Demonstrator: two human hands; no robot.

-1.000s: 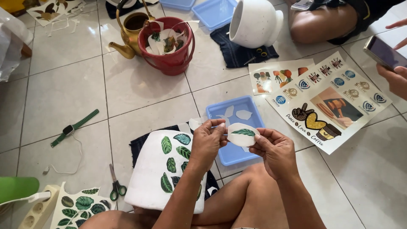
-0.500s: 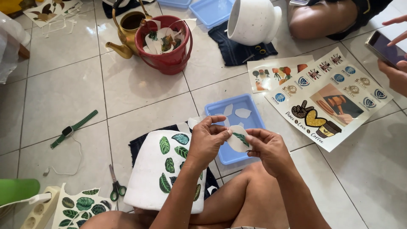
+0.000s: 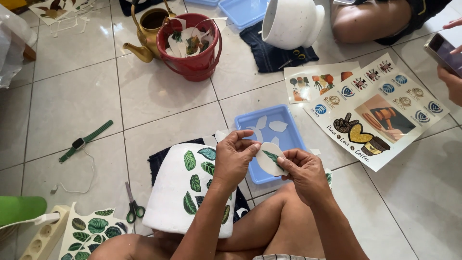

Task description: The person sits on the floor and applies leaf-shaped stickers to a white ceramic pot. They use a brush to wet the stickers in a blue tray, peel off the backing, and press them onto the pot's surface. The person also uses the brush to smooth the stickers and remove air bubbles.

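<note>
Both of my hands hold a small white cut-out decal with a green leaf [image 3: 269, 159] over the near edge of a blue tray [image 3: 293, 138]. My left hand [image 3: 232, 158] pinches its upper left edge with fingertips. My right hand [image 3: 303, 172] grips its lower right side. A white pot with green leaf decals [image 3: 185, 192] lies on its side on a dark cloth against my left forearm and knee. White paper scraps lie in the blue tray.
Green-handled scissors [image 3: 133, 206] and a leaf decal sheet [image 3: 91, 230] lie at left. A watch [image 3: 84, 141], a red bucket of scraps [image 3: 192, 45], a brass teapot [image 3: 147, 31], a white pot [image 3: 291, 21] and sticker sheets [image 3: 380, 108] surround me. Another person holds a phone [image 3: 445, 50] at right.
My hands have drawn the leaf cut-out slightly nearer and lower, and my left fingers have shifted along its top edge. The view has tilted a little.
</note>
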